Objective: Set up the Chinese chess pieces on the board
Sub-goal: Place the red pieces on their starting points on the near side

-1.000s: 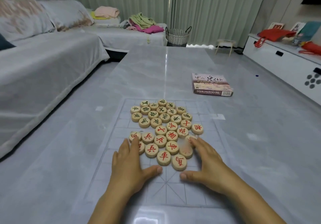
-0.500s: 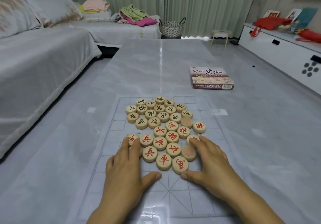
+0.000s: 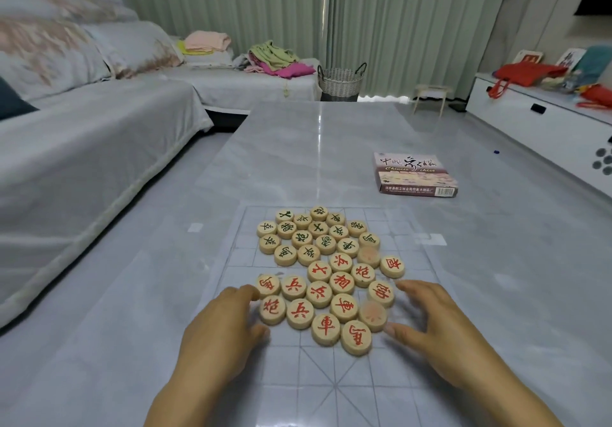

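A thin transparent chess board (image 3: 281, 363) with a printed grid lies on the grey table. Several round wooden pieces sit bunched on it: green-lettered pieces (image 3: 314, 234) at the far end, red-lettered pieces (image 3: 326, 304) nearer me. My left hand (image 3: 220, 330) lies flat at the left side of the red cluster, fingertips against the outer pieces. My right hand (image 3: 430, 324) lies at the right side, fingers spread and slightly blurred, thumb beside the nearest pieces. Neither hand grips a piece.
The chess set's box (image 3: 414, 175) lies on the table beyond the board to the right. A grey sofa (image 3: 66, 148) runs along the left, a white cabinet (image 3: 546, 128) along the right. A wicker basket (image 3: 341, 80) stands past the table's far end.
Both hands have drawn apart and back from the cluster, uncovering the red pieces at its left and right edges. The view has tilted up slightly.
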Action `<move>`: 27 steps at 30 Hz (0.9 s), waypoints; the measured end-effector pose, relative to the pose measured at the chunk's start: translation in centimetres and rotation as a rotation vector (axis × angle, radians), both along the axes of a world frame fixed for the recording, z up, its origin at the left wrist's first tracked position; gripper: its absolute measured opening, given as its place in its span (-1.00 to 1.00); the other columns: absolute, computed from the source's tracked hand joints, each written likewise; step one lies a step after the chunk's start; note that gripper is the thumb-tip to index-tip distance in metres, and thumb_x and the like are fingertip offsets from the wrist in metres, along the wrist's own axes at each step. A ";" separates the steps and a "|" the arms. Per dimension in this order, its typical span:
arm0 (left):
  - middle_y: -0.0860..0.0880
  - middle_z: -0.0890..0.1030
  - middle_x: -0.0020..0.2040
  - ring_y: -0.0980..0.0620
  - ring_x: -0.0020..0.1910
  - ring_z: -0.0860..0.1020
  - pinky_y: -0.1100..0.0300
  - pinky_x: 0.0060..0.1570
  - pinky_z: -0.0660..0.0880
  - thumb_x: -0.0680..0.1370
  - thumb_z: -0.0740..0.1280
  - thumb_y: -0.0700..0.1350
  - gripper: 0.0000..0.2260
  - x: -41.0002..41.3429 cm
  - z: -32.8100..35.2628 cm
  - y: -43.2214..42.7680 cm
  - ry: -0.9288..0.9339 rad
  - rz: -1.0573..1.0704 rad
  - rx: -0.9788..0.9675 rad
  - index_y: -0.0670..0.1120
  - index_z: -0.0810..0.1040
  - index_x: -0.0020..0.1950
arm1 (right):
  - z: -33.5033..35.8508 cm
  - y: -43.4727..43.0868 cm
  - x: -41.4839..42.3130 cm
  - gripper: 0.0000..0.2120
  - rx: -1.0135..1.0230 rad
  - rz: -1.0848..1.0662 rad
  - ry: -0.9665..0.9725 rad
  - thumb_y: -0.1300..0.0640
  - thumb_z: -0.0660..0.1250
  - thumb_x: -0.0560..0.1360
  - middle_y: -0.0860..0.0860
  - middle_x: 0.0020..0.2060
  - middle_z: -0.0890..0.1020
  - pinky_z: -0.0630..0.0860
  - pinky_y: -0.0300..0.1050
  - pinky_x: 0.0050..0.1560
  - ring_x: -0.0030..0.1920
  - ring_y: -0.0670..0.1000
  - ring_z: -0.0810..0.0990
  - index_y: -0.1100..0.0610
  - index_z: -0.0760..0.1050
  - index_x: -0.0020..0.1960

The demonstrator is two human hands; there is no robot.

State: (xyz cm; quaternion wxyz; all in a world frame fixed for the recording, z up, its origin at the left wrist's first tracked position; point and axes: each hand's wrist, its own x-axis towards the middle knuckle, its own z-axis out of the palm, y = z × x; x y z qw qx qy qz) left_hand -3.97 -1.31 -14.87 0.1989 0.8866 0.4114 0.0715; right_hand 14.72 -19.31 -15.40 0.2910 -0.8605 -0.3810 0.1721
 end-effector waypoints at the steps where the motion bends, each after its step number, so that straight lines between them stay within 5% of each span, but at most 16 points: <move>1: 0.04 0.48 0.25 0.06 0.20 0.48 0.19 0.12 0.45 0.48 0.35 0.00 -0.59 -0.1 0.1 0.3 0.004 0.013 -0.010 0.09 0.37 0.30 | -0.1 0.1 0.2 -0.46 0.023 -0.034 0.009 -0.03 0.36 0.45 -0.12 0.29 0.32 0.33 -0.22 0.28 0.27 -0.12 0.36 -0.07 0.26 0.37; 7: 0.06 0.45 0.21 0.06 0.20 0.43 0.22 0.13 0.42 0.43 0.40 0.05 -0.52 0.3 -0.1 0.4 0.038 -0.058 -0.028 0.12 0.34 0.32 | -0.2 0.2 0.5 -0.77 0.058 -0.078 0.019 0.04 0.31 0.50 -0.14 -0.03 0.48 0.40 -0.35 -0.16 -0.07 -0.17 0.47 -0.08 0.42 0.14; 17: 0.07 0.45 -0.01 0.05 0.04 0.48 0.21 0.00 0.45 0.48 0.36 0.00 -0.69 1.3 -0.6 1.0 -0.027 -0.050 -0.005 0.08 0.42 0.19 | -0.6 0.7 0.0 -0.67 0.017 -0.017 -0.017 0.08 0.37 0.46 -0.16 -0.07 0.47 0.44 -0.30 -0.11 -0.08 -0.14 0.49 -0.09 0.39 0.18; 27: 0.03 0.45 0.16 0.04 0.15 0.45 0.15 0.16 0.45 0.42 0.42 0.05 -0.55 -0.1 -0.2 2.2 0.053 -0.048 -0.052 0.04 0.41 0.26 | -0.6 0.8 0.2 -0.62 -0.028 0.033 -0.066 0.04 0.36 0.47 -0.21 -0.05 0.41 0.41 -0.34 -0.12 -0.07 -0.18 0.45 -0.07 0.35 0.25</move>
